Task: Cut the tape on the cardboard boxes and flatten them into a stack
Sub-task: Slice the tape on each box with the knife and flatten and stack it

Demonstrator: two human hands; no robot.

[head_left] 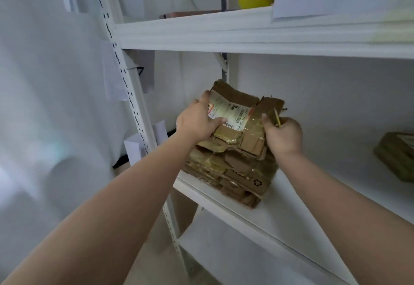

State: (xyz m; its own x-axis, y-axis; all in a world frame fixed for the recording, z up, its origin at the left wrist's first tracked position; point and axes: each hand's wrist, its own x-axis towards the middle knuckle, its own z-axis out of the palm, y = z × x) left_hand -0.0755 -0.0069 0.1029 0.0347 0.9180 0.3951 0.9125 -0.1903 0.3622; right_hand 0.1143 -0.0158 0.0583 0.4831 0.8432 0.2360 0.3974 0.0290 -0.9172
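Pressing flattened box (pixel 235 114) square onto stack (pixel 228 168), left hand (pixel 197 121) gripping nine o'clock edge, right hand (pixel 283 135) clamping cutter (pixel 277 117) at three; best keeping blade outward.

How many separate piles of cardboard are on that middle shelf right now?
2. The flattened stack sits at the shelf's left end under both hands; another cardboard bundle lies at the right edge, cut off by the frame.

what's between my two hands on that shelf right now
In the head view, the top flattened cardboard piece with its shipping label spans between the left hand and right hand.
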